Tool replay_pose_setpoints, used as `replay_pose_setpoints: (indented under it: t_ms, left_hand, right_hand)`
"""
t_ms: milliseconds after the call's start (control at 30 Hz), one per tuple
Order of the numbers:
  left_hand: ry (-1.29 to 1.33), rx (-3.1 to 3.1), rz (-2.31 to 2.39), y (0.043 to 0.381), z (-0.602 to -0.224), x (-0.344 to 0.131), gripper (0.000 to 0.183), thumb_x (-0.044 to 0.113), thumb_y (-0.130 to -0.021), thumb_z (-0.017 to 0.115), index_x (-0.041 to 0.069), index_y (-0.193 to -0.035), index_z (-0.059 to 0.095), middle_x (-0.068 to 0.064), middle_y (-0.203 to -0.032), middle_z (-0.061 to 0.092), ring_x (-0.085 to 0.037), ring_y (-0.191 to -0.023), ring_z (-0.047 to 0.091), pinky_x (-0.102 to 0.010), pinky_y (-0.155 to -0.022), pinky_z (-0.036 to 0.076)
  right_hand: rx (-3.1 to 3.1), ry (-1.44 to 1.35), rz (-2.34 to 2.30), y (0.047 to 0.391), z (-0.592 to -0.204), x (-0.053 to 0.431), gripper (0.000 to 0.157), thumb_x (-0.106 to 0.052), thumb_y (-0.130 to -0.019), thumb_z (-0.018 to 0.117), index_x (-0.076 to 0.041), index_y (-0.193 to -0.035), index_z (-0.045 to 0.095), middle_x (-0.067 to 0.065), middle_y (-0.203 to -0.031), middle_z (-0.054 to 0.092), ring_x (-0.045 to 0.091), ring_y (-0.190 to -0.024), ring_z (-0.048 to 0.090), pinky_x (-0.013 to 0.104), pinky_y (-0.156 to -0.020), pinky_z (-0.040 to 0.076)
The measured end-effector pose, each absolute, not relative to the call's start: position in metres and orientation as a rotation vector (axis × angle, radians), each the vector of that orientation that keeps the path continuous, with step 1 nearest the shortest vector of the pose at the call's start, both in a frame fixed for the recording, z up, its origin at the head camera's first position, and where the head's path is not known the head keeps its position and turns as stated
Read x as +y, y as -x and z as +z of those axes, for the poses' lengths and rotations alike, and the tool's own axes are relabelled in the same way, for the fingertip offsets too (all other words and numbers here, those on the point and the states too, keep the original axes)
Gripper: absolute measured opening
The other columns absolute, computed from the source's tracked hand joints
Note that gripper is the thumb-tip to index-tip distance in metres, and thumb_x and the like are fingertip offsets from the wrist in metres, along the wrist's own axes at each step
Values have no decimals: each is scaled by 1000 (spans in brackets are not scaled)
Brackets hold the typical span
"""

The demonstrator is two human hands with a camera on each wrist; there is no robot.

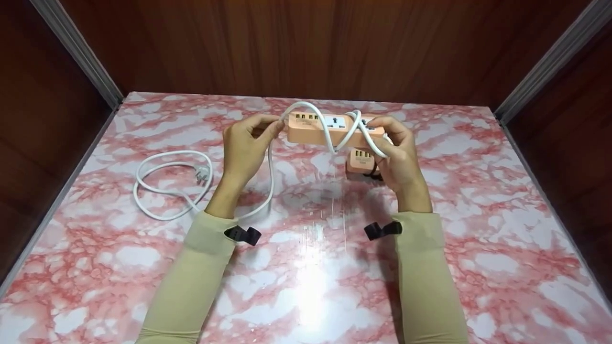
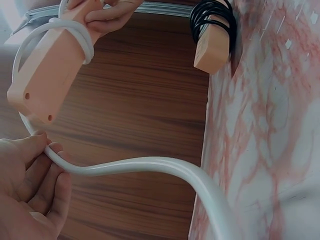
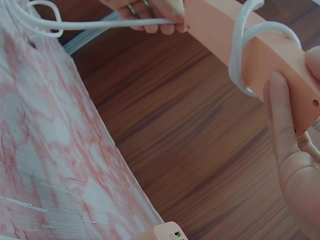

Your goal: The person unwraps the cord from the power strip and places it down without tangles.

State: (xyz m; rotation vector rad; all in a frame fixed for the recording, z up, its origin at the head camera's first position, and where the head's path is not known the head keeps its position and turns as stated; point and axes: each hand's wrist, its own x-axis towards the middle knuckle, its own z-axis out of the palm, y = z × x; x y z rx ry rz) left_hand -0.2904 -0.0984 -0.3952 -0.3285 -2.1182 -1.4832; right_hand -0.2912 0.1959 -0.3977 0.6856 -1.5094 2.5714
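Observation:
An orange power strip [image 1: 306,135] with sockets and USB ports is held up above the table. My right hand [image 1: 399,155] grips its right end, thumb and fingers on opposite sides. The strip's white cord [image 1: 326,129] loops around the body, as the right wrist view also shows at the cord loop [image 3: 238,50]. Beside the strip's left end, my left hand [image 1: 246,145] pinches the cord between thumb and fingertips [image 2: 37,145]. From there the cord hangs to the table, where loose coils [image 1: 138,186] lie on the left with a plug [image 1: 202,173].
A second orange power strip [image 1: 361,161], wrapped with a black cord [image 2: 212,22], lies on the marbled table [image 1: 296,286] behind the right hand. Wooden panels [image 1: 306,48] stand at the back and both sides.

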Motion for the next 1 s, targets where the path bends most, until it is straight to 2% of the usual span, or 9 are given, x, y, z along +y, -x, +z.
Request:
replay_pose_setpoints:
  t_ms: [200,500,1000]
  left_hand:
    - [338,-2095,-1439,288,-390,-99,16,24,-97,81,10,-102,85,2,-88,80,-10,-76,71,-25,-72,55]
    - [384,-2070,-1357,282,-381,-103,16,22,-97,81,7,-103,84,1,-93,81,-11,-80,73,-27,-76,57]
    - [468,-2021,-1329,271,-367,-103,20,25,-99,78,8,-108,84,0,-95,79,-12,-83,71,-26,-77,56]
  right_hand:
    - [-1504,-688,2563,292,-398,196,25,11,-90,59,-5,-102,74,8,-102,65,15,-84,65,27,-76,59]
    - [-1525,-683,2551,292,-398,196,30,14,-90,53,-4,-102,74,9,-102,64,18,-86,65,27,-77,59]
    - [-1511,-644,2553,293,-399,196,26,14,-91,57,-3,-101,75,10,-102,65,20,-88,68,28,-79,60]
